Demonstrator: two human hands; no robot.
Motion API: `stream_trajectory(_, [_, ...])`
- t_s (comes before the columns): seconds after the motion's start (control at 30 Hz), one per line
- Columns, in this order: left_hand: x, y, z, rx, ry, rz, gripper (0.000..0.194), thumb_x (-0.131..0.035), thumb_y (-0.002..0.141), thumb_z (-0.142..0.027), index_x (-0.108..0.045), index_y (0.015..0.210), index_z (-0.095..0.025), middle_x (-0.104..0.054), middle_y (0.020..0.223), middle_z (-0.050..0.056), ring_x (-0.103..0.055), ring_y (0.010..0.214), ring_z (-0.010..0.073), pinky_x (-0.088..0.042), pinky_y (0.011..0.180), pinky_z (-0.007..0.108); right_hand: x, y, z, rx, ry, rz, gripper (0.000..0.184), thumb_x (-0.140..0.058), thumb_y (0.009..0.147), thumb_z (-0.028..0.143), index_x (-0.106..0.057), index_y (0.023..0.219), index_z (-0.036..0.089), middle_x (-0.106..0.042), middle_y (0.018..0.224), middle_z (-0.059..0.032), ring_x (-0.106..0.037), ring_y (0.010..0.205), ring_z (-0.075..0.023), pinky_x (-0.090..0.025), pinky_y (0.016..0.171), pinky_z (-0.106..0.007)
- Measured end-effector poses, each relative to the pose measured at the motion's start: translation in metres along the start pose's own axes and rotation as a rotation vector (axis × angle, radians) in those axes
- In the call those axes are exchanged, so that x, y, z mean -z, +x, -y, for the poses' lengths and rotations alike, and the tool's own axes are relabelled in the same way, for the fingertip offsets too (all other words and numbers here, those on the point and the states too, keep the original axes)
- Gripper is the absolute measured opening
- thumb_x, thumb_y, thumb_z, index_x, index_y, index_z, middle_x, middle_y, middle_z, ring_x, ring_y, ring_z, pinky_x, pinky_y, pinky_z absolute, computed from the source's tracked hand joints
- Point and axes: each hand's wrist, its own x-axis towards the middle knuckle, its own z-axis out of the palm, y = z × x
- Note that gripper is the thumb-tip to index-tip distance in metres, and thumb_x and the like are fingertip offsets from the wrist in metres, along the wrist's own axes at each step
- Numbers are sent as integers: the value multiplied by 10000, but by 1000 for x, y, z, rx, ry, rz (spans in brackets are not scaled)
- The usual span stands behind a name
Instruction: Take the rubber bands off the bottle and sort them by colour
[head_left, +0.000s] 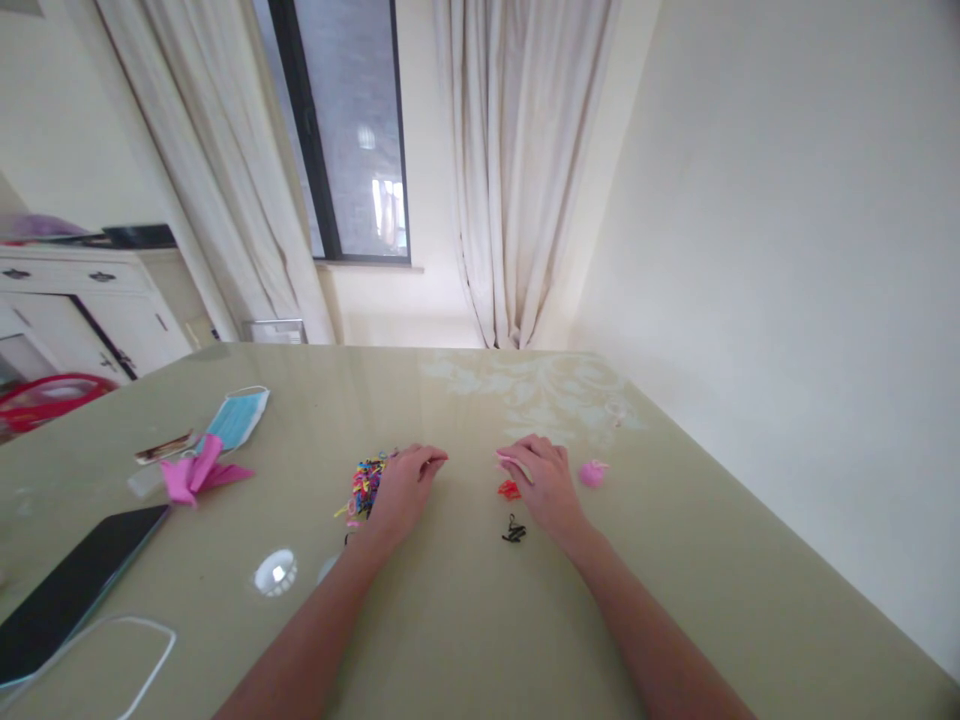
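Note:
My left hand (405, 490) is just right of a pile of small multicoloured rubber bands (366, 482), partly hiding it. Its fingertips are pressed together; whatever they may hold is too small to make out. Across a short gap, my right hand (546, 487) is closed in a pinch, with a pale pink bit at the fingertips that I cannot name. Just below those fingertips lies a small red cluster of bands (508, 490). Nearer to me is a small black cluster of bands (514, 530). To the right of this hand sits a small pink bundle (593, 473).
At left on the glossy table (450, 620) lie a blue face mask (238, 418), a pink cloth bow (201, 472), a dark tablet-like slab (75, 580), a white cable (169, 650) and a clear round dome (276, 573). A wall (787, 250) borders the right side.

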Motion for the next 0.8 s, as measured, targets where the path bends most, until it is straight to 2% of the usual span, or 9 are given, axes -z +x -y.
stream_trajectory(0.1, [-6, -2, -11, 20, -318, 70, 199, -626, 930, -313, -769, 1000, -195, -803, 965, 67, -731, 881, 220, -556, 841, 342, -5, 0, 11, -43, 132, 60, 153, -673, 979, 264, -749, 1112, 256, -740, 980, -36, -666, 935, -221, -413, 856, -371])
stream_trajectory(0.2, [-10, -7, -25, 16, -537, 151, 239, -693, 886, -365, -757, 1029, -184, -810, 943, 67, -744, 846, 213, -576, 807, 324, -6, 0, 18, -39, 225, 92, 105, -685, 976, 296, -757, 1027, 240, -726, 919, -25, -658, 850, -196, -449, 827, -347])
stream_trajectory(0.3, [-9, -11, -33, 11, -620, 190, 241, -716, 869, -372, -750, 1008, -178, -812, 961, 75, -754, 875, 212, -584, 834, 321, -5, -1, 22, -24, 262, 105, 115, -683, 976, 281, -759, 913, 223, -703, 863, -21, -643, 817, -186, -471, 796, -328])
stream_trajectory(0.37, [-9, -13, -34, 13, -617, 183, 241, -710, 878, -385, -748, 995, -178, -810, 943, 73, -754, 865, 210, -588, 826, 320, -2, -1, 23, -26, 289, 102, 89, -706, 958, 275, -764, 914, 224, -707, 864, -22, -649, 827, -187, -484, 798, -326])
stream_trajectory(0.53, [-10, -12, -35, -10, -573, 174, 230, -699, 893, -400, -745, 981, -193, -806, 940, 58, -750, 863, 203, -589, 824, 314, 6, 1, 23, -33, 378, 101, 133, -701, 953, 315, -791, 904, 231, -717, 834, -28, -650, 779, -182, -503, 747, -321])
stream_trajectory(0.63, [-9, -11, -31, -28, -527, 195, 270, -670, 917, -432, -743, 1044, -206, -803, 979, 56, -747, 889, 206, -588, 835, 319, 13, 3, 21, -96, 490, 57, 184, -713, 934, 377, -812, 889, 228, -725, 791, -37, -627, 712, -174, -501, 669, -306])
stream_trajectory(0.7, [-6, -10, -24, -42, -350, 155, 281, -640, 937, -424, -743, 1089, -211, -794, 1031, 69, -732, 937, 222, -575, 861, 342, 19, 5, 18, -184, 612, 45, 214, -730, 911, 416, -821, 894, 223, -740, 775, -39, -630, 691, -174, -508, 642, -302])
stream_trajectory(0.8, [0, -9, -9, -56, 150, 29, 250, -607, 946, -288, -737, 1146, -211, -744, 1202, 108, -660, 1142, 278, -488, 1010, 417, 29, 8, 12, -294, 802, 40, 224, -767, 872, 436, -821, 878, 218, -772, 810, -43, -684, 750, -193, -550, 696, -321])
